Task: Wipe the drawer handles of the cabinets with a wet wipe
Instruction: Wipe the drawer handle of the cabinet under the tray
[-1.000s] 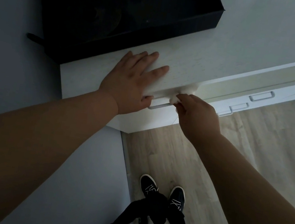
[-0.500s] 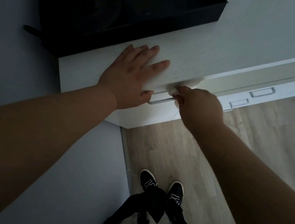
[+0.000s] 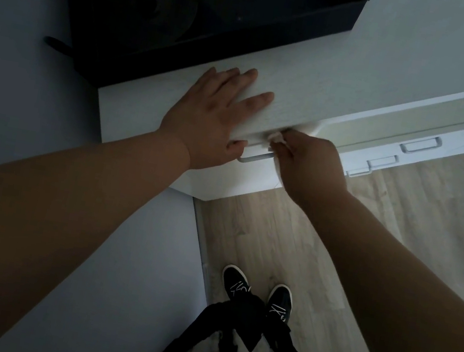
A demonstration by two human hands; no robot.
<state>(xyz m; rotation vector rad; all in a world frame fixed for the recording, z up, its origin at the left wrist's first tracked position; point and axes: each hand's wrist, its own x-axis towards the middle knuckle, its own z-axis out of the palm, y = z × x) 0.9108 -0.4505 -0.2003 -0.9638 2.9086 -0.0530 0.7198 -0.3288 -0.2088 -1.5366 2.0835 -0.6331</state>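
I brace my flat left hand (image 3: 216, 118) on the cabinet (image 3: 348, 81) so my right hand (image 3: 309, 165), pinching the wet wipe (image 3: 277, 136), scrubs the handle (image 3: 255, 158).

From my end this looks like a room in a home: a white cabinet (image 3: 333, 79) with small drawer handles (image 3: 421, 145) stands on a pale wood-plank floor (image 3: 274, 244) against a plain wall (image 3: 20, 17), with a black tray (image 3: 247, 40) on top.
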